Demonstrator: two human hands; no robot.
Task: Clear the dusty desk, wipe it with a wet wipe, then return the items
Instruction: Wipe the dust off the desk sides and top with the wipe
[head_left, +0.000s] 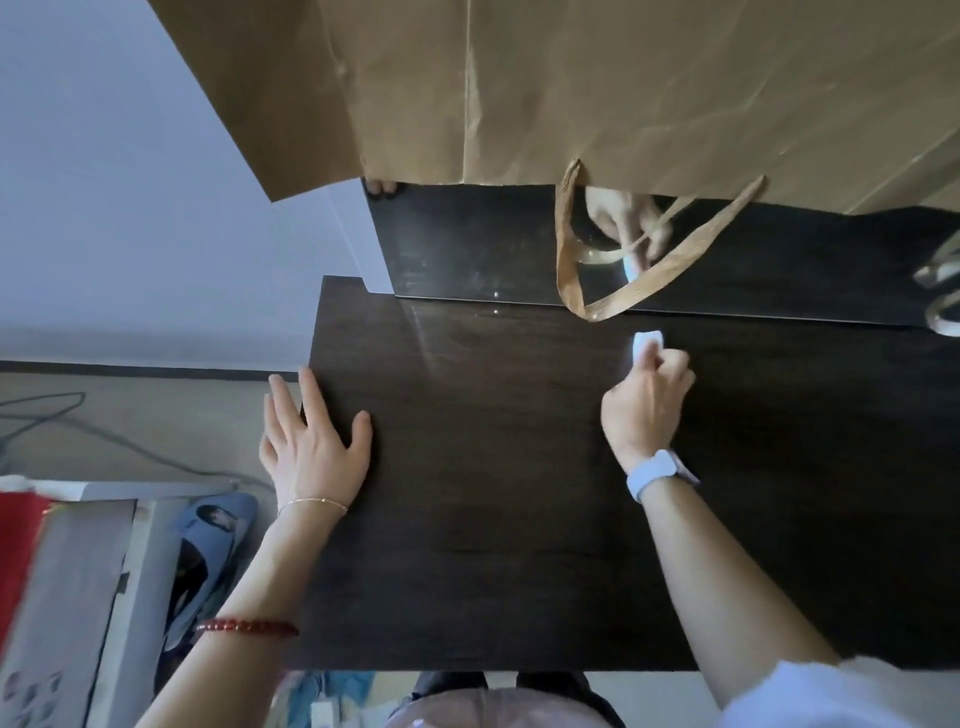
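— Fingers (291, 410) of the left hand (311, 447): how do they lie?

— Straight and spread, flat on the left edge of the dark wooden desk (493, 493), left of centre in the frame, holding nothing. A thin gold chain sits at that wrist and a red bead bracelet (244, 626) lower on the forearm.

— And the right hand (647, 405)?

— Right of centre, its fingers are curled around a small white wet wipe (643, 347), which pokes out above the knuckles, at or just over the desk top. Whether it presses on the wood I cannot tell. A pale blue watch (655, 473) is on that wrist.

— What lies low in the frame?

— At lower left, off the desk, a blue slipper (213, 540) on the floor beside a white box with some red on it.

— Further back?

— A glossy dark panel (467, 244) rises behind the desk and mirrors the right hand and the wipe. Above it, filling the top of the frame, hangs a brown paper bag (571, 88); its flat handle (613, 291) loops down in front of the panel to just above the wipe. Grey cables trail on the floor at far left.
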